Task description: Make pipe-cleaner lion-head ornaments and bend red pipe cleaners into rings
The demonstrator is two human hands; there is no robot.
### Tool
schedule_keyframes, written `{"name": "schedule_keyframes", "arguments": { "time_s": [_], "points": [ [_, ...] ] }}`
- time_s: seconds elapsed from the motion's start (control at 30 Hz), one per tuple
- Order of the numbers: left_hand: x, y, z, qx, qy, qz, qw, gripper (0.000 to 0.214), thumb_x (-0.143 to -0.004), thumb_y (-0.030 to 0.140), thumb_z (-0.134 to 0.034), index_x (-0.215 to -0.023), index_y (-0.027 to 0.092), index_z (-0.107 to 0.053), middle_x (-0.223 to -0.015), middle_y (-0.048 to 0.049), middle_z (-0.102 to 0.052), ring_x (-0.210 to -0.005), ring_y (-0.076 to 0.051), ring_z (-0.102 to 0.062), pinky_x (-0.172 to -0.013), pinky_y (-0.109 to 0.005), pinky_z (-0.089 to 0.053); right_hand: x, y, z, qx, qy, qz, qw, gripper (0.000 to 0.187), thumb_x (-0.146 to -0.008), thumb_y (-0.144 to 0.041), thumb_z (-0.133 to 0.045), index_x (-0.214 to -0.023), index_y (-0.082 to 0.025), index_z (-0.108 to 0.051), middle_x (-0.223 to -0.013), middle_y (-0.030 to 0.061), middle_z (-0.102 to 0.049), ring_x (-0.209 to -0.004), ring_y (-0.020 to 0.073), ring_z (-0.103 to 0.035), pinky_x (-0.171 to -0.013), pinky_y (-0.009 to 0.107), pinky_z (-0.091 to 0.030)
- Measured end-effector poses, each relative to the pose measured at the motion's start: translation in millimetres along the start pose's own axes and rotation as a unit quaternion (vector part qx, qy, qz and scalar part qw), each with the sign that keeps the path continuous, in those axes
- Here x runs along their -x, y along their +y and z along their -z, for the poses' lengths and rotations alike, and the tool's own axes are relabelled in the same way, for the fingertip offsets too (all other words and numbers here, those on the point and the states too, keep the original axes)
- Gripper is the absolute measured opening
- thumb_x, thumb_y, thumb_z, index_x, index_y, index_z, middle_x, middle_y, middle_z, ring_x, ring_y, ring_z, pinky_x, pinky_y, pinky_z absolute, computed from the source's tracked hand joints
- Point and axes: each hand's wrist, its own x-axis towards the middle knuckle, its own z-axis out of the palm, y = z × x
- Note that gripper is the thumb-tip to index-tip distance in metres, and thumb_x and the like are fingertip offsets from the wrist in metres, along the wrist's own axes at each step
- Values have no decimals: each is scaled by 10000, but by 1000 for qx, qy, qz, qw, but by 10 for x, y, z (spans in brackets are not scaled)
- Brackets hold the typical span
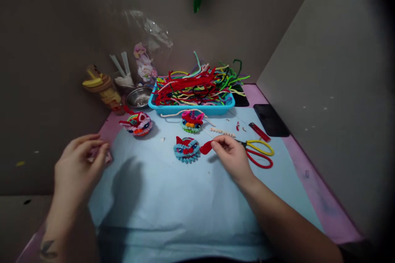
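Observation:
My right hand [232, 154] rests on the pale blue mat [173, 201] and pinches a small red pipe-cleaner piece [206, 147], just right of a blue and red pipe-cleaner figure [186, 149]. My left hand [78, 166] hovers at the mat's left edge with its fingers curled together over a small pinkish thing [106, 157] that I cannot make out. Two more pipe-cleaner figures lie further back: a pink and green one [191, 121] and a multicoloured one [137, 123].
A blue tray [191, 109] heaped with coloured pipe cleaners stands at the back. Yellow and red scissors [259, 153], a red lighter [259, 131] and a black phone [270, 120] lie to the right. A metal bowl [138, 98] and a cup [103, 89] stand back left.

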Motion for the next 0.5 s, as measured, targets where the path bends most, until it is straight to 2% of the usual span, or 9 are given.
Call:
{"name": "schedule_keyframes", "arguments": {
  "time_s": [0.03,0.1,0.17,0.23,0.3,0.33,0.4,0.5],
  "points": [
    [52,-138,45,-32,-34,3,999,325,-834,484,-446,-759,218,-618,-983,-56,-652,-929,-236,-611,-764,-349,-480,3,-2,2,2,0,1,1000,175,-787,-344,-605,-734,-177,-596,-648,-10,-572,-577,114,-485,-538,252,-426],
    [177,-379,97,-90,-99,31,990,401,-879,487,-356,-776,221,-638,-965,-76,-660,-948,-271,-613,-740,-372,-480,11,-5,2,6,-1,3,1000,173,-786,-344,-607,-735,-179,-602,-655,-7,-578,-584,118,-490,-541,255,-425],
    [318,-528,83,-115,-114,46,986,380,-869,489,-402,-835,203,-650,-954,-87,-665,-946,-289,-619,-715,-375,-486,13,-3,0,9,-2,2,1000,168,-787,-343,-606,-738,-182,-607,-660,-5,-583,-590,121,-492,-548,260,-425],
    [453,-549,-2,-79,-83,31,993,351,-880,438,-416,-924,175,-645,-987,-95,-660,-952,-278,-621,-739,-378,-492,1,10,2,10,-1,3,1000,167,-784,-345,-607,-737,-185,-612,-663,-1,-589,-600,128,-497,-564,270,-429],
    [560,-432,-139,-20,-76,-23,997,302,-860,419,-479,-936,184,-652,-967,-77,-668,-910,-251,-630,-744,-366,-504,-34,39,11,7,4,4,1000,169,-776,-349,-612,-738,-184,-615,-676,5,-599,-624,138,-506,-590,282,-435],
    [597,-326,-216,7,-99,-64,993,281,-855,413,-512,-938,185,-653,-978,-76,-660,-927,-242,-622,-770,-362,-506,-62,59,19,3,7,4,1000,172,-771,-353,-615,-740,-183,-616,-679,6,-600,-630,139,-507,-598,285,-433],
    [634,-46,-361,62,-129,-160,977,248,-860,395,-538,-951,196,-655,-960,-65,-650,-887,-207,-619,-794,-345,-504,-140,103,39,-6,7,-3,1000,179,-767,-358,-616,-741,-180,-615,-665,1,-587,-619,133,-494,-593,281,-420],
    [601,456,-535,107,-161,-256,947,195,-878,331,-539,-987,211,-648,-990,-73,-628,-928,-201,-592,-812,-340,-498,-312,157,56,-3,-23,-8,1000,171,-765,-344,-612,-738,-176,-618,-649,-10,-567,-601,120,-480,-577,269,-398]
  ]
}}
